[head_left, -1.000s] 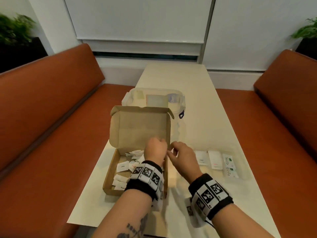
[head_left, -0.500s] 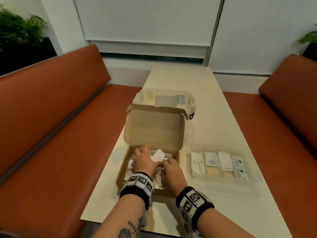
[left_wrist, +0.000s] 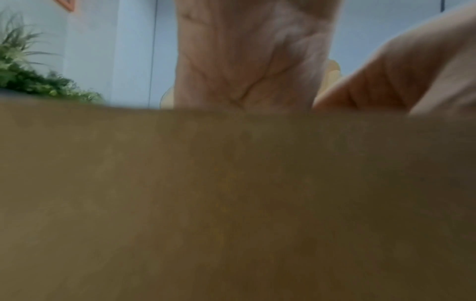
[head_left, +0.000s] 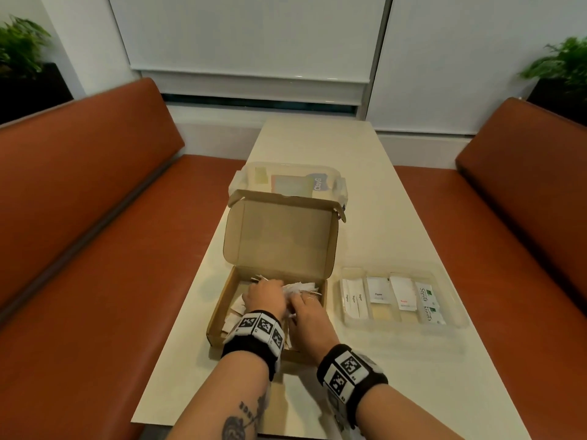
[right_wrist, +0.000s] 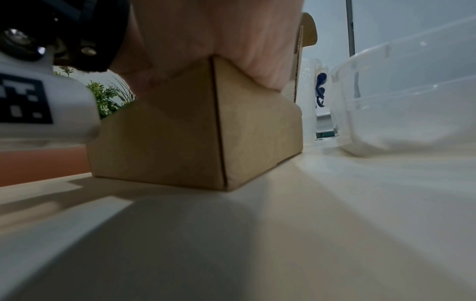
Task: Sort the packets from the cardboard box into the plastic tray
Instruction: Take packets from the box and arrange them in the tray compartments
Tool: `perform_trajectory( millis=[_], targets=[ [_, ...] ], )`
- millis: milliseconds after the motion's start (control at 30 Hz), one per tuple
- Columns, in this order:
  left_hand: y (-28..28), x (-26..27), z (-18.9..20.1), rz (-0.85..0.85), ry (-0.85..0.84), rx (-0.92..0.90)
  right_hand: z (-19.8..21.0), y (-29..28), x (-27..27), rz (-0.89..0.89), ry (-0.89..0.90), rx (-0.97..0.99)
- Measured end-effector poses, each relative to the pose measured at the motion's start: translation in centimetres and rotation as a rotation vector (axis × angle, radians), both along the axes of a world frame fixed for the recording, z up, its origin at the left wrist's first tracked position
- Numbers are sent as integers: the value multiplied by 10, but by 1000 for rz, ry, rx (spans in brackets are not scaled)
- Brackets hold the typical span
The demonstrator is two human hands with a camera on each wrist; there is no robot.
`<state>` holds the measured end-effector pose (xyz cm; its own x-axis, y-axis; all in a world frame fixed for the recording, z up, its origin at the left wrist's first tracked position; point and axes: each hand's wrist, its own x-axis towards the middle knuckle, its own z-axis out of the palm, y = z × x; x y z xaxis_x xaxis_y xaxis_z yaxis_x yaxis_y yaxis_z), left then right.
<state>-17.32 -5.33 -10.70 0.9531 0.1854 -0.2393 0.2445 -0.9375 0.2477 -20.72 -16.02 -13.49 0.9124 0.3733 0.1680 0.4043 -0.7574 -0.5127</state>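
My fingers are dipping out of sight among the packets (head_left: 298, 288), so I am not able to tell whether either hand is gripping a packet or merely lying loose on the pile. My left wrist view is being almost filled by a blurred brown wall of the cardboard box (left_wrist: 231, 203), with only my palm showing above it; my right wrist view is showing just the heel of my right hand (right_wrist: 219, 30) resting on a corner of the box. From the head view, my left hand (head_left: 265, 296) and right hand (head_left: 309, 308) are both reaching into the cardboard box (head_left: 219, 315), side by side and touching near the far end of its base. The packets are lying there as a loose heap of small white paper sachets, crumpled around my fingers, with flatter ones along the left wall. The box lid is standing upright behind them. Just to the right, the clear plastic tray (head_left: 457, 312) is holding sorted packets in separate compartments: long thin sticks, white sachets, green-printed ones. Everything is sitting on a pale long table (head_left: 365, 154) between two orange-brown benches (head_left: 95, 249), with a clear lidded container (head_left: 286, 182) behind the box and white blinds beyond.
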Motion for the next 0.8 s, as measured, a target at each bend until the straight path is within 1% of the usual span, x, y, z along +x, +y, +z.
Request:
perform_trajectory(
  millis=[133, 233, 300, 367, 467, 500, 567, 633, 667, 733, 800],
  targets=[
    [-3, -3, 8, 56, -64, -108, -2, -3, 1, -14, 44, -6],
    [3, -2, 17, 101, -108, -224, -1, -6, 3, -26, 62, 41],
    [8, -1, 22, 139, -120, -316, 1, -8, 4, -54, 91, 114],
    [12, -2, 27, 158, -138, -366, 4, -10, 5, -84, 99, 195],
    [19, -2, 35, 135, -159, -450, 16, -12, 11, -187, 65, 361],
    [22, -2, 38, 119, -165, -505, 21, -12, 14, -224, 47, 419],
    [25, -4, 42, 108, -184, -717, 33, -14, 21, -294, 41, 544],
    [27, -7, 45, 137, -206, -951, 43, -14, 24, -364, 98, 660],
    [27, -8, 46, 152, -213, -1021, 47, -13, 25, -386, 139, 708],
    [28, -10, 47, 155, -198, -1105, 51, -12, 26, -379, 253, 812],
    [29, -12, 46, 131, -139, -1159, 55, -12, 26, -328, 405, 922]
  ],
)
